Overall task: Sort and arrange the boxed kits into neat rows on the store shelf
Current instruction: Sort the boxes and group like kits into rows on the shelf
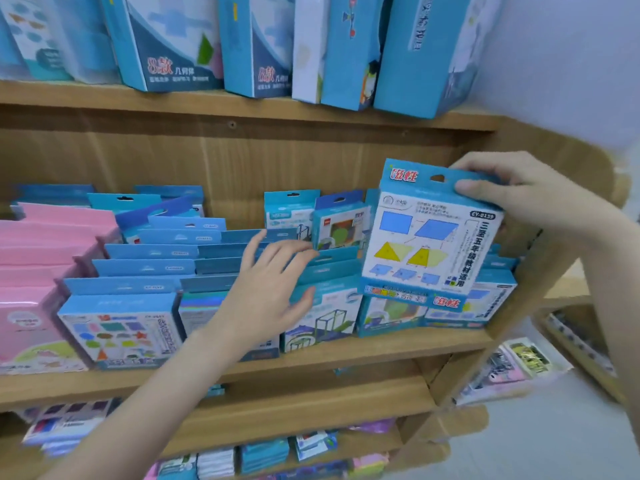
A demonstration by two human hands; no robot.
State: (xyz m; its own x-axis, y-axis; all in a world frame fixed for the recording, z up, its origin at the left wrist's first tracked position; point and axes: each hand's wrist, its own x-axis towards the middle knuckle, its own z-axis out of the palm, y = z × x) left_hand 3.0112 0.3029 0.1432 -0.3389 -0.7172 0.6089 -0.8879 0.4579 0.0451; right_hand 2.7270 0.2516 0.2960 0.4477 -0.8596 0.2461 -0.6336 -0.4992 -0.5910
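Only the head cam here. The middle shelf (346, 355) of a wooden rack is packed with boxed kits standing in rows front to back: pink boxes (38, 271) on the far left, then several rows of blue hang-tab boxes (149, 268), with a shapes box (117, 330) at the front of one row and a frame-model box (329, 317) at the front of another.

The right hand (530, 199) grips a blue kit box (429, 233) by its top right corner, thumb on the front face, fingers curled behind. It's upright, slightly tilted, held just above the front boxes at the right end of the shelf. Its front shows parallelograms and yellow triangles.

The left hand (270, 282) is spread loose with the fingers fairly straight, fingertips resting on the tabs of the middle rows, not gripping anything.

The upper shelf (242, 109) has tall blue boxes (166, 46) leaning, tops cut off by the frame. The lower shelf (311, 410) holds small packs (263, 455), too blurry to read. Most boxes behind the front ones only show their tabs, and the left arm covers part of one front box.
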